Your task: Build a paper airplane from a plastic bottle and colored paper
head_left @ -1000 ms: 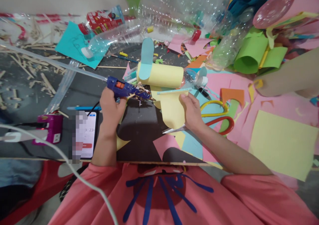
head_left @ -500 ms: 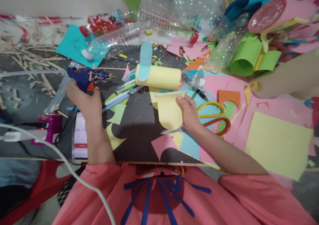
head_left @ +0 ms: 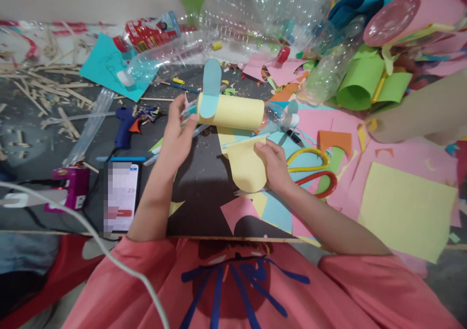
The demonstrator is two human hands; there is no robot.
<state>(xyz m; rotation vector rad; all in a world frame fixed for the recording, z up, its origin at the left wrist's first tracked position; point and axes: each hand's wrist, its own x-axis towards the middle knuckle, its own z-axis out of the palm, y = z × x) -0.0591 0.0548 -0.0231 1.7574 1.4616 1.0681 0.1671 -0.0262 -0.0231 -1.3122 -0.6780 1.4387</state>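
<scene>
So, paper (head_left: 248,166) in one hand, bottle (head_left: 241,112) by the other

Right hand (head_left: 275,166) has the paper pinched at its right edge, and a pale blue strip (head_left: 242,141) runs along the paper's top. Left hand (head_left: 178,139) is half open, thumb and fingers parted at the bottle's left end; can't tell if it actually has hold. Bottle lies on its side just beyond the paper. Scissors (head_left: 331,185) sit partly under the right hand, glue gun (head_left: 124,125) off to the left of the left hand.
</scene>
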